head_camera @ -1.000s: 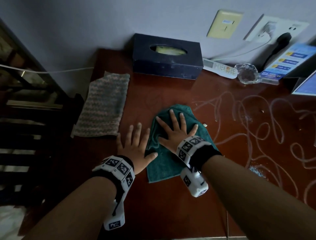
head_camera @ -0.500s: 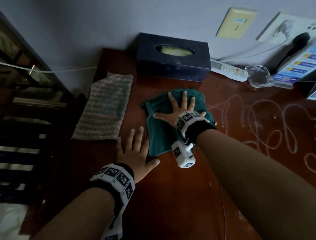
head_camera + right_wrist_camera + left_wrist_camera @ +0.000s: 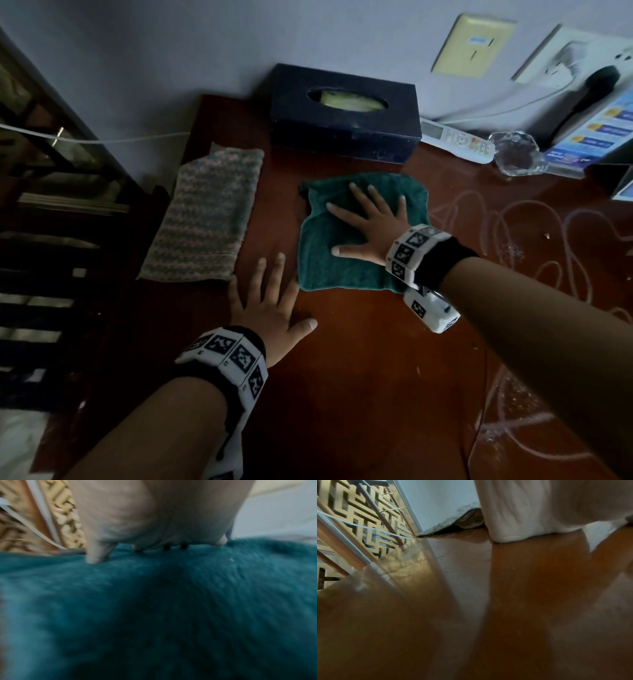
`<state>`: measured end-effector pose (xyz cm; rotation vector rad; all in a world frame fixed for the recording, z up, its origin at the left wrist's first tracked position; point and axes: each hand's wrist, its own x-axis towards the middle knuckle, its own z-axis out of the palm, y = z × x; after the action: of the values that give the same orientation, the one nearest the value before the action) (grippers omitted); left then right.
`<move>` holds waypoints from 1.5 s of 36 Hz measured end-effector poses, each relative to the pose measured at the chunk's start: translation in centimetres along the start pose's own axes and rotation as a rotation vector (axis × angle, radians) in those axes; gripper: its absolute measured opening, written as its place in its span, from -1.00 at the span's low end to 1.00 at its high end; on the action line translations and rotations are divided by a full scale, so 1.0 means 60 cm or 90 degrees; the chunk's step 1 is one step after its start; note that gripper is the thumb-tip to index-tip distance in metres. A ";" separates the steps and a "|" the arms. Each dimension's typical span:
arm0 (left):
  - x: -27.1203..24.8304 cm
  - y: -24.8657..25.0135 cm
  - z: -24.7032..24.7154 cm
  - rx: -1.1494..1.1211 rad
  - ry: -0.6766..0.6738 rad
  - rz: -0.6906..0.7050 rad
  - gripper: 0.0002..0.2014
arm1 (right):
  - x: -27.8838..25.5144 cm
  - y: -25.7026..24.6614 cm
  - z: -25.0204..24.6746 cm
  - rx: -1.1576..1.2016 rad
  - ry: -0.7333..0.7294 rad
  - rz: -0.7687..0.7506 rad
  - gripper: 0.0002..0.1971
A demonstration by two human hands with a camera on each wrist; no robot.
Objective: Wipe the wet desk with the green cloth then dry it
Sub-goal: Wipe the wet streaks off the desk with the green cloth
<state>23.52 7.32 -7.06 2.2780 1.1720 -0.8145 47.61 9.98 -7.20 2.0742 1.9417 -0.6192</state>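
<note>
right hand (image 3: 371, 228) presses flat, fingers spread, on the green cloth (image 3: 346, 263) near the desk (image 3: 359, 377) back edge, wiping; left hand (image 3: 270, 301) lies flat, bracing, holding nothing.

Green cloth (image 3: 346, 253), reddish-brown desk (image 3: 359, 377), folded towel (image 3: 209, 219) — grey-pink zigzag, navy tissue box (image 3: 344, 114)

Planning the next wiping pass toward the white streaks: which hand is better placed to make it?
Right hand: it lies flat on the green terry cloth, nearest the wet streaks. Left hand rests on bare brown desk.
</note>
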 end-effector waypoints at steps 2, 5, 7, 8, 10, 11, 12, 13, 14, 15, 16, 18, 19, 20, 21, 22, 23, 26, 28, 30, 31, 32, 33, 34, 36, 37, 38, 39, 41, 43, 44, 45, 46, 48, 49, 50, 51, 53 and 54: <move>0.000 0.000 0.000 -0.001 -0.002 -0.001 -0.22 | 0.009 0.005 0.002 0.009 -0.002 0.011 -0.18; 0.001 0.000 0.001 -0.002 -0.004 -0.004 -0.21 | 0.022 0.009 -0.001 0.007 0.007 0.041 -0.16; 0.001 0.001 0.002 -0.007 0.000 -0.004 -0.20 | 0.029 0.013 -0.005 0.017 0.012 0.069 -0.15; 0.000 0.001 0.002 -0.009 0.001 -0.004 -0.20 | 0.031 0.016 -0.007 0.021 0.014 0.082 -0.15; 0.000 0.001 0.002 -0.007 0.001 -0.006 -0.21 | 0.034 0.026 -0.011 0.032 0.015 0.103 -0.14; -0.001 0.001 0.002 -0.004 0.000 -0.007 -0.22 | 0.034 0.031 -0.013 0.039 0.014 0.115 -0.14; -0.001 0.001 0.002 -0.002 0.001 -0.008 -0.22 | 0.033 0.036 -0.015 0.047 0.014 0.129 -0.13; -0.001 0.001 0.002 0.000 0.001 -0.009 -0.22 | 0.032 0.040 -0.017 0.054 0.012 0.144 -0.13; -0.001 0.001 0.002 0.001 -0.001 -0.010 -0.22 | 0.029 0.044 -0.019 0.060 0.011 0.161 -0.12; -0.001 0.001 0.001 0.002 -0.002 -0.010 -0.22 | 0.026 0.047 -0.021 0.065 0.012 0.178 -0.12; -0.001 0.002 0.001 0.003 -0.003 -0.011 -0.21 | 0.023 0.051 -0.022 0.070 0.013 0.196 -0.12; -0.001 0.002 0.001 0.009 -0.004 -0.013 -0.19 | 0.016 0.059 -0.021 0.084 0.015 0.227 -0.12; 0.000 0.003 0.000 0.011 -0.004 -0.013 -0.19 | 0.013 0.064 -0.020 0.093 0.016 0.242 -0.11; 0.000 0.003 0.001 0.011 -0.005 -0.013 -0.19 | 0.010 0.067 -0.019 0.101 0.018 0.257 -0.10; 0.000 0.003 0.000 0.009 -0.004 -0.012 -0.19 | 0.006 0.070 -0.016 0.107 0.020 0.272 -0.09; -0.001 0.003 0.000 0.007 -0.004 -0.011 -0.19 | 0.003 0.071 -0.014 0.111 0.023 0.287 -0.07; -0.001 0.003 0.001 0.006 -0.002 -0.010 -0.19 | 0.000 0.071 -0.011 0.115 0.025 0.303 -0.06; -0.002 0.003 0.000 0.003 0.004 -0.009 -0.19 | -0.013 0.066 0.000 0.144 0.027 0.347 0.00; -0.002 0.004 0.000 0.003 0.006 -0.010 -0.19 | -0.022 0.060 0.009 0.171 0.031 0.369 0.06; -0.002 0.004 0.000 0.003 0.007 -0.011 -0.19 | -0.031 0.051 0.016 0.195 0.027 0.393 0.10; -0.002 0.004 0.000 0.004 0.007 -0.012 -0.19 | -0.036 0.046 0.018 0.205 0.021 0.405 0.10; -0.002 0.003 0.000 0.006 0.007 -0.012 -0.19 | -0.041 0.039 0.020 0.214 0.015 0.415 0.09; -0.002 0.003 0.000 0.006 0.006 -0.011 -0.20 | -0.046 0.033 0.022 0.221 0.008 0.425 0.09; -0.002 0.003 0.000 0.005 0.006 -0.009 -0.20 | -0.052 0.027 0.024 0.226 0.003 0.432 0.09; -0.001 0.002 0.001 0.004 0.008 -0.007 -0.20 | -0.064 0.015 0.030 0.233 -0.001 0.442 0.10; -0.001 0.002 0.002 0.005 0.009 -0.007 -0.20 | -0.070 0.009 0.034 0.235 -0.005 0.446 0.10; 0.000 0.002 0.002 0.005 0.011 -0.007 -0.19 | -0.075 0.004 0.037 0.237 -0.009 0.449 0.10; 0.000 0.001 0.002 0.004 0.012 -0.007 -0.19 | -0.080 -0.003 0.040 0.240 -0.011 0.453 0.10; 0.001 0.001 0.002 0.002 0.012 -0.005 -0.19 | -0.092 -0.015 0.044 0.249 -0.022 0.458 0.08; 0.000 0.001 0.001 0.001 0.013 -0.004 -0.20 | -0.102 -0.020 0.040 0.265 -0.047 0.459 0.04; 0.000 0.001 0.002 0.001 0.015 -0.005 -0.20 | -0.107 -0.019 0.034 0.275 -0.053 0.457 0.00; 0.000 0.001 0.002 0.002 0.017 -0.006 -0.20 | -0.111 -0.016 0.028 0.280 -0.049 0.453 -0.04; 0.000 0.001 0.003 0.002 0.019 -0.006 -0.20 | -0.113 -0.012 0.021 0.271 -0.031 0.444 -0.09; 0.000 0.001 0.002 0.003 0.019 -0.008 -0.20 | -0.116 -0.003 0.014 0.214 0.015 0.411 -0.18; -0.001 0.002 0.002 0.003 0.018 -0.009 -0.20 | -0.116 0.000 0.015 0.179 0.021 0.387 -0.21; -0.002 0.002 0.001 0.004 0.019 -0.010 -0.20 | -0.116 0.002 0.018 0.157 0.008 0.365 -0.23; -0.002 0.002 0.000 0.003 0.020 -0.010 -0.21 | -0.116 0.000 0.023 0.155 -0.010 0.349 -0.23; -0.003 0.002 0.000 0.001 0.023 -0.008 -0.21 | -0.113 -0.006 0.035 0.187 -0.029 0.338 -0.20; -0.004 0.002 0.000 -0.001 0.025 -0.007 -0.20 | -0.111 -0.011 0.040 0.196 -0.033 0.339 -0.19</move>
<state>23.48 7.13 -6.91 2.2978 1.2036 -0.7768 46.43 3.04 -6.19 2.5819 1.2324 -0.8681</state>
